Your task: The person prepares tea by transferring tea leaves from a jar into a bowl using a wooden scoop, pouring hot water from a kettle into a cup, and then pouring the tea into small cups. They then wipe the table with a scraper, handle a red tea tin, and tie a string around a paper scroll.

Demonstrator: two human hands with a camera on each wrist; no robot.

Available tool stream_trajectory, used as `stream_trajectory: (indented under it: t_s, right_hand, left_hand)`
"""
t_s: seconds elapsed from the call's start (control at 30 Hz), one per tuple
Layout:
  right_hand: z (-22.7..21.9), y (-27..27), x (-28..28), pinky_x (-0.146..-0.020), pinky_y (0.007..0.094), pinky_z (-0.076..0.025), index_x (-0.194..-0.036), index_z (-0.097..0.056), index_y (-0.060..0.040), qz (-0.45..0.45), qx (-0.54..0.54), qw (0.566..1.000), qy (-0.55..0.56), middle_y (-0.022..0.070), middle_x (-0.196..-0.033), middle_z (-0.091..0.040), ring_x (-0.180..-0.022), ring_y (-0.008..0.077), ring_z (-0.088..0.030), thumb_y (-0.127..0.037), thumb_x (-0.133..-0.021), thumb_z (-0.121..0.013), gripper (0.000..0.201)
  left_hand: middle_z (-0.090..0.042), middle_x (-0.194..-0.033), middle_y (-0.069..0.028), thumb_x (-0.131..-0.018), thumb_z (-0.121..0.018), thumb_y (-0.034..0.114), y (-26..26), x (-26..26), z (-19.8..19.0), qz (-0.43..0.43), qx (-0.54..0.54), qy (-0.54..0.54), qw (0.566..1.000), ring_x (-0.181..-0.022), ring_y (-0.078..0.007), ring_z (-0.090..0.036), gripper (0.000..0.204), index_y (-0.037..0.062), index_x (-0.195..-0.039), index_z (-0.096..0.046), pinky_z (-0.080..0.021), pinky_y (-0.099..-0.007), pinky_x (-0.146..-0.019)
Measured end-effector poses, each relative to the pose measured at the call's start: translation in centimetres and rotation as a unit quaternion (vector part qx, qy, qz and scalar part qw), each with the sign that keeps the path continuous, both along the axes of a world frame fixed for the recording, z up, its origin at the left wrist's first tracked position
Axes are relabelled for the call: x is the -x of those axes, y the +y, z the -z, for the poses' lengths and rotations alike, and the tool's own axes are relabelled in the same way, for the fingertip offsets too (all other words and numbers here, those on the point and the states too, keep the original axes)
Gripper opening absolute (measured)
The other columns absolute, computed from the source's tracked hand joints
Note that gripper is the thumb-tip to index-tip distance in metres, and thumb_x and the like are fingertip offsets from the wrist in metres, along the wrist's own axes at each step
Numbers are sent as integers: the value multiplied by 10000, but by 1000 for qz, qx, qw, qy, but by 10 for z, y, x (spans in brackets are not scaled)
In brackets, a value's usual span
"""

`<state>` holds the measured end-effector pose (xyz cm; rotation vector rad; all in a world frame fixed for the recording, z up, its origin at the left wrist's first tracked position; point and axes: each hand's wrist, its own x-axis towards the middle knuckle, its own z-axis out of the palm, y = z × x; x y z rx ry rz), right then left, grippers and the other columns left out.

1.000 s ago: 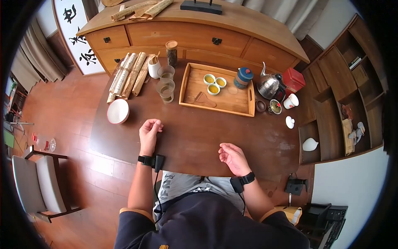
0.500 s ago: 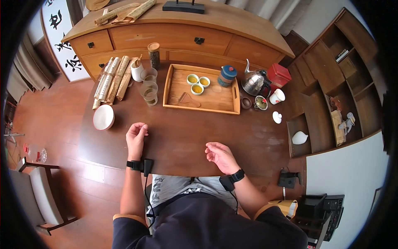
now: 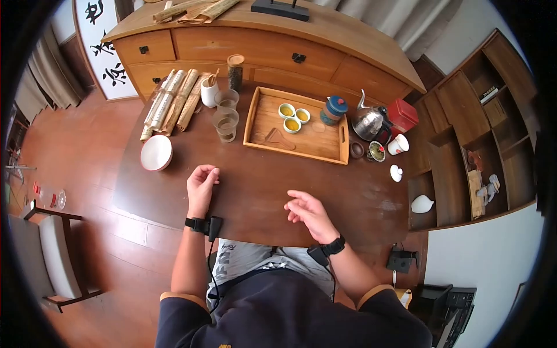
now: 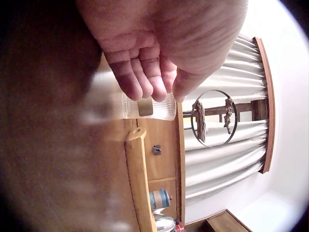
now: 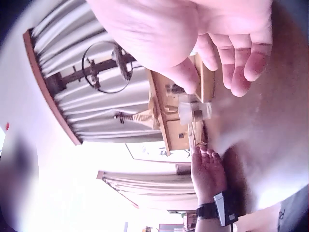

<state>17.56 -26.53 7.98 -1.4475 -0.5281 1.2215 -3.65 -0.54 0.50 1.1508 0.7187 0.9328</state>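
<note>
- The left hand point(image 3: 201, 184) is held over the near left part of the bench point(image 3: 255, 185); its fingers are loosely bent and close together, the thumb is brought near them, and nothing is gripped.
- The right hand point(image 3: 313, 213) is held nearer the middle, palm turned inward; its fingers are slightly bent, the thumb is kept apart, and nothing is held. Whether the bench is touched by either hand cannot be told.
- The nearest things are set beyond the hands: the bowl point(image 3: 156, 153) at the left, two clear tumblers point(image 3: 226, 124) beside the tray point(image 3: 296, 159), and the tray at the far middle.
- Three small cups point(image 3: 292, 124) of yellowish liquid are grouped upright in the tray, probably so that they can be carried together and drips caught by its raised rim.
- The blue-lidded pot point(image 3: 334, 110) is stood at the tray's right end, well away from the hands.
- The kettle point(image 3: 368, 123) is placed outside the tray, presumably to save room within it.
- The white lid point(image 3: 396, 173) is laid apart from the leaf-filled vessel point(image 3: 376, 151), whose contents are thus left exposed.
- Rolled papers point(image 3: 171, 104) are laid side by side at the far left, perhaps for tidiness.
</note>
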Motion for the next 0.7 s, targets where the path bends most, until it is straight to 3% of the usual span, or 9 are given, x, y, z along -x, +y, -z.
stream_trajectory:
  t_s: [0.1, 0.17, 0.23, 0.3, 0.37, 0.47, 0.57, 0.7]
  right_hand:
    - [-3, 45, 1, -751, 280, -554, -1443, -538, -9, -24, -54, 992, -109, 59, -1060, -694, -852, 104, -651, -200, -982, -769, 550]
    - [0, 85, -3, -773, 303, -573, -1471, -494, 9, -20, -101, 955, -277, 104, -1149, -670, -922, 129, -648, -245, -903, -855, 719]
    - [-23, 130, 5, -888, 358, -576, -1527, -418, 6, -1, -95, 931, -352, 190, -1322, -603, -1104, 225, -644, -275, -827, -913, 902]
    - [-26, 176, 8, -1061, 442, -505, -1572, -328, 11, 27, -142, 904, -402, 266, -1448, -510, -1304, 344, -556, -269, -766, -943, 1052]
    - [-2, 222, 6, -1187, 491, -380, -1589, -272, 31, 63, -188, 860, -470, 303, -1499, -454, -1400, 429, -460, -259, -712, -959, 1151]
    - [-8, 246, 18, -1216, 471, -360, -1604, -209, 48, 64, -113, 854, -505, 308, -1544, -397, -1443, 439, -418, -257, -689, -971, 1229]
    - [-7, 258, 24, -1185, 466, -393, -1620, -187, 30, 75, -79, 863, -493, 288, -1519, -443, -1421, 413, -455, -262, -692, -968, 1247]
    - [17, 270, 22, -1138, 465, -433, -1600, -244, 13, 104, -116, 857, -491, 250, -1427, -543, -1345, 393, -527, -264, -693, -964, 1191]
  left_hand:
    - [-693, -930, 3, -1001, -732, 122, 2, 2, 4, 2, 0, -8, 1000, -816, -68, -631, 120, 22, -1060, -702, -545, -231, -735]
    - [-693, -937, 2, -1001, -731, 123, 1, 2, 2, -3, 5, -14, 1000, -819, -69, -631, 121, 22, -1061, -700, -545, -232, -739]
    - [-680, -926, 1, -1010, -720, 122, 1, 3, 2, -1, 3, -12, 1000, -804, -75, -619, 113, 25, -1059, -690, -528, -232, -736]
    - [-680, -927, -3, -1012, -718, 123, 4, 5, 3, 0, 4, -19, 1000, -799, -78, -618, 113, 24, -1059, -689, -527, -233, -735]
    - [-694, -940, -11, -1008, -725, 125, 6, 4, 9, 8, 8, -39, 999, -806, -79, -629, 121, 20, -1062, -698, -540, -237, -735]
    - [-693, -924, -21, -1017, -713, 126, 5, 4, 9, 2, 13, -29, 999, -791, -88, -631, 121, 14, -1058, -695, -538, -238, -731]
    - [-693, -925, -26, -1021, -707, 130, 4, 4, 6, 3, 17, -39, 999, -798, -91, -632, 125, 10, -1054, -692, -538, -240, -730]
    - [-691, -925, -32, -1028, -697, 131, 5, 4, 7, 5, 19, -35, 999, -810, -96, -632, 127, 7, -1054, -687, -536, -243, -731]
